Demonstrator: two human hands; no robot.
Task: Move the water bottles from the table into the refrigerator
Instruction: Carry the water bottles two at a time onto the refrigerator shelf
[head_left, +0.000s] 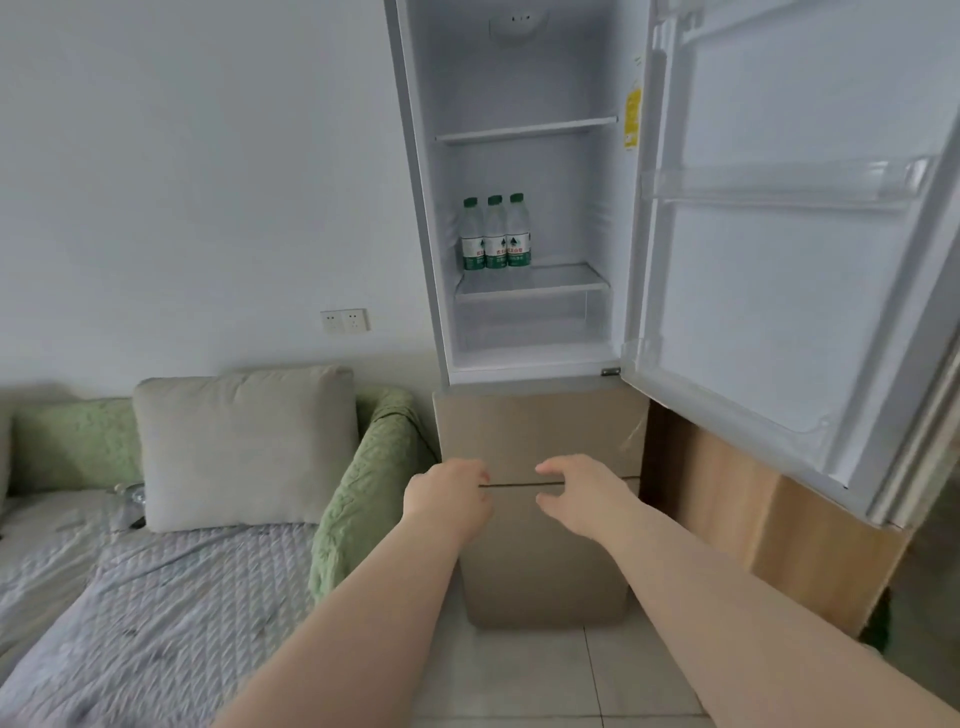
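From the head camera, a fridge (519, 208) is seen with its upper door (779, 260) swung wide to the right. Three bottles (495, 234) with green caps and green labels are stood upright in a tight row, touching, at the back left of the fridge's lower shelf (535, 286). The shelf above them and the clear drawer below are bare. Beneath the open compartment, the fridge's tan lower front (540, 426) is closed, crossed by a dark seam.

Two bare forearms are stretched toward that seam. The left hand (449, 493) is held in front of its left end, fingers (480, 475) curled inward and close together, clamped on nothing. The right hand (582, 493) is held in front of its right end, thumb and fingers spread in an open curve, empty. The hands are near each other but apart.

Left of the fridge, a sofa (156, 597) with a grey quilted cover, a beige cushion (244, 447) and a green throw is seen. A wall socket (344, 320) is set just left of the fridge.
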